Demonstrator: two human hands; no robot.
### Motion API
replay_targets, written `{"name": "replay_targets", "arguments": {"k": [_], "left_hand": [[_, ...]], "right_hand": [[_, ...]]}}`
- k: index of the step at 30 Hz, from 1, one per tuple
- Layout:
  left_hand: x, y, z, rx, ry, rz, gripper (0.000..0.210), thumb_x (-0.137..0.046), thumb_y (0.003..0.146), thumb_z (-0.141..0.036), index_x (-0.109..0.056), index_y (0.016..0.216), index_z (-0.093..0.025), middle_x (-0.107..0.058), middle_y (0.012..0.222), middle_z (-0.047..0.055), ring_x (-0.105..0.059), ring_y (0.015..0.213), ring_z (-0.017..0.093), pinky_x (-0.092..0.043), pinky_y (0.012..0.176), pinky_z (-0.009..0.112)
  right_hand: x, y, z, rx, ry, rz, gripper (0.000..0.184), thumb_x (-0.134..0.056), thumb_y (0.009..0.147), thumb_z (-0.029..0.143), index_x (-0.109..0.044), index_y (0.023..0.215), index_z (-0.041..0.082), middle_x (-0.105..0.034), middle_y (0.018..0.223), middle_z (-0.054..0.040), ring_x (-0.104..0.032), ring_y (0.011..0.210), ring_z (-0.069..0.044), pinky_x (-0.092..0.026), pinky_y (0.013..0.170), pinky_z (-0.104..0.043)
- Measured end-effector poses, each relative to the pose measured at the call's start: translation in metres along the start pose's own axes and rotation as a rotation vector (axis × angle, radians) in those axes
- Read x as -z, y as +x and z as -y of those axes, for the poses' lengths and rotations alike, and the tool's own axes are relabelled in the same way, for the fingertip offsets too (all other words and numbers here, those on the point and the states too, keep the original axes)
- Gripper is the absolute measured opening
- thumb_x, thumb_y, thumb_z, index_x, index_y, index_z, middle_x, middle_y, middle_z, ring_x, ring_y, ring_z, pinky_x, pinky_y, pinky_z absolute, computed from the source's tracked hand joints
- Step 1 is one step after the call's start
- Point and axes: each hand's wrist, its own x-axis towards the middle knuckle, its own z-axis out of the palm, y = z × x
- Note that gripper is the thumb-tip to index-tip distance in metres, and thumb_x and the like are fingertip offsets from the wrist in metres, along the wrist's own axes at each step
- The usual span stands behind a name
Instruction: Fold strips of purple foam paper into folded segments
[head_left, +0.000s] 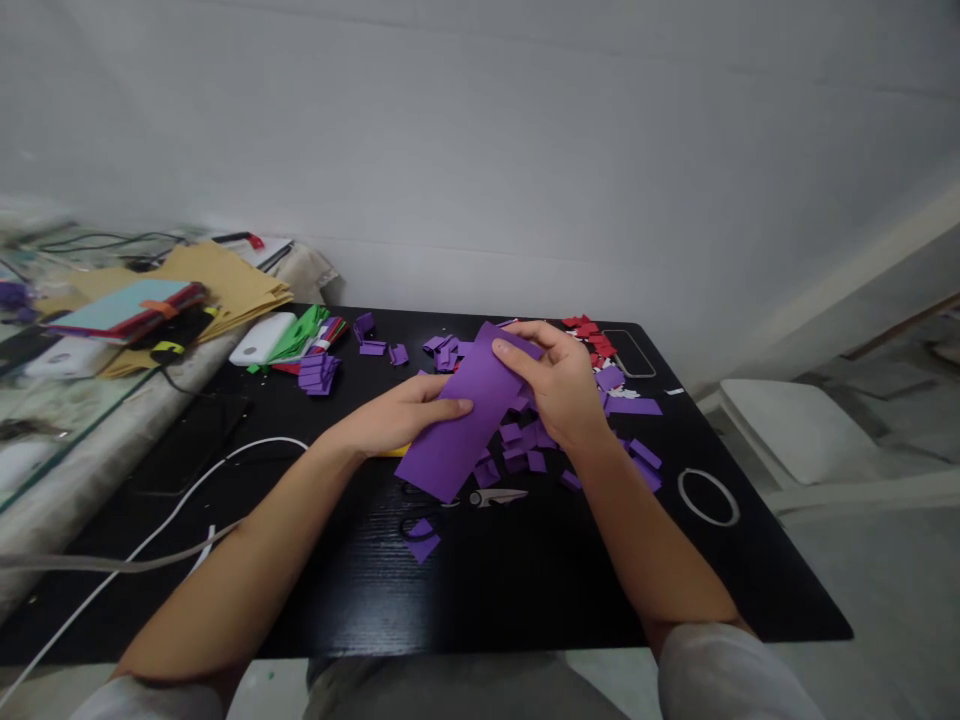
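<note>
A purple paper sheet (469, 425) is held tilted above the table between both hands. My left hand (409, 412) grips its left edge, thumb on the face and fingers behind. My right hand (551, 375) pinches the upper right part, thumb in front. Scissors (501, 496) lie below the sheet, their handles partly covered by it. A small purple paper square (422, 541) lies by the black handle loop. Many cut purple pieces (525, 440) are scattered beneath and behind my right hand. Something yellow (394, 452) shows under my left hand.
Red paper pieces (592, 335), a clear rectangular frame (632, 354) and a white ring (708, 497) lie to the right. At left are green paper strips (300, 333), a purple bundle (318, 374), a white cable (202, 490) and brown envelopes (217, 285). A wall (480, 180) stands behind.
</note>
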Motion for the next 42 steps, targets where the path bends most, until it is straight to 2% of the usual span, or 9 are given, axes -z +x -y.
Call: {"name": "replay_targets", "arguments": {"k": [5, 9, 12, 14, 17, 22, 27, 32, 42], "left_hand": [[0.006, -0.009, -0.008, -0.016, 0.133, -0.051, 0.036, -0.07, 0.091, -0.05, -0.082, 0.103, -0.018, -0.082, 0.091, 0.008, -0.076, 0.074, 0.024, -0.061, 0.066, 0.032], [0.013, -0.019, -0.011, -0.051, 0.215, -0.072, 0.038, -0.072, 0.09, -0.053, -0.081, 0.109, -0.021, -0.082, 0.096, 0.007, -0.076, 0.074, 0.024, -0.061, 0.064, 0.031], [0.013, -0.018, -0.008, -0.035, 0.066, -0.129, 0.057, -0.06, 0.092, -0.07, -0.081, 0.105, -0.019, -0.08, 0.089, 0.011, -0.076, 0.072, 0.028, -0.061, 0.061, 0.036], [0.009, -0.014, -0.005, -0.007, -0.126, -0.116, 0.07, -0.045, 0.094, -0.077, -0.081, 0.103, -0.017, -0.079, 0.086, 0.014, -0.078, 0.082, 0.034, -0.063, 0.067, 0.044], [0.002, -0.007, 0.001, 0.018, -0.257, -0.174, 0.06, -0.054, 0.093, -0.069, -0.08, 0.097, -0.015, -0.079, 0.083, 0.016, -0.078, 0.09, 0.037, -0.064, 0.073, 0.048], [-0.003, -0.008, 0.004, 0.037, -0.344, -0.034, 0.044, -0.07, 0.088, -0.056, -0.079, 0.108, -0.017, -0.082, 0.099, 0.015, -0.078, 0.101, 0.035, -0.065, 0.087, 0.047], [0.0, -0.009, 0.003, 0.069, -0.376, 0.003, 0.06, -0.064, 0.086, -0.074, -0.08, 0.1, -0.018, -0.081, 0.099, 0.016, -0.079, 0.097, 0.035, -0.064, 0.088, 0.048], [0.003, -0.011, 0.006, 0.075, -0.301, 0.062, 0.068, -0.064, 0.085, -0.078, -0.079, 0.11, -0.016, -0.081, 0.105, 0.018, -0.079, 0.094, 0.035, -0.063, 0.084, 0.048], [0.005, -0.013, 0.008, 0.013, -0.23, 0.11, 0.069, -0.073, 0.081, -0.076, -0.076, 0.114, -0.015, -0.081, 0.101, 0.013, -0.077, 0.082, 0.025, -0.062, 0.073, 0.034]], "right_hand": [[0.002, 0.003, -0.005, 0.05, -0.042, -0.003, 0.016, -0.084, 0.078, 0.029, -0.077, 0.092, 0.024, -0.079, 0.096, -0.0026, -0.074, 0.094, -0.02, -0.061, 0.094, -0.04], [0.008, 0.005, -0.005, 0.026, -0.08, 0.042, 0.018, -0.086, 0.077, 0.032, -0.078, 0.091, 0.024, -0.079, 0.09, -0.0024, -0.075, 0.09, -0.02, -0.063, 0.092, -0.042], [0.006, 0.002, -0.001, -0.011, -0.034, 0.099, 0.02, -0.087, 0.075, 0.032, -0.079, 0.091, 0.024, -0.079, 0.09, -0.0024, -0.076, 0.09, -0.02, -0.064, 0.09, -0.041], [0.004, -0.001, 0.002, -0.024, -0.006, 0.117, 0.018, -0.088, 0.074, 0.031, -0.079, 0.089, 0.025, -0.08, 0.091, -0.0021, -0.075, 0.089, -0.02, -0.064, 0.086, -0.039], [0.001, -0.005, 0.005, -0.039, 0.0, 0.139, 0.018, -0.088, 0.075, 0.031, -0.08, 0.089, 0.025, -0.08, 0.089, -0.0019, -0.073, 0.081, -0.018, -0.062, 0.069, -0.033], [-0.001, -0.006, 0.007, -0.036, -0.005, 0.156, 0.016, -0.088, 0.076, 0.029, -0.081, 0.088, 0.024, -0.079, 0.085, -0.0017, -0.071, 0.076, -0.016, -0.054, 0.059, -0.028], [-0.001, -0.007, 0.01, -0.03, -0.041, 0.142, 0.016, -0.087, 0.077, 0.029, -0.081, 0.09, 0.023, -0.079, 0.088, -0.0024, -0.07, 0.076, -0.016, -0.056, 0.062, -0.029], [-0.001, -0.009, 0.011, 0.005, -0.051, 0.179, 0.016, -0.088, 0.077, 0.029, -0.081, 0.091, 0.024, -0.08, 0.088, -0.002, -0.072, 0.078, -0.016, -0.06, 0.068, -0.031], [0.0, -0.01, 0.013, 0.119, -0.055, 0.177, 0.015, -0.087, 0.079, 0.024, -0.081, 0.092, 0.021, -0.081, 0.093, -0.0037, -0.076, 0.09, -0.018, -0.065, 0.086, -0.035]]}}
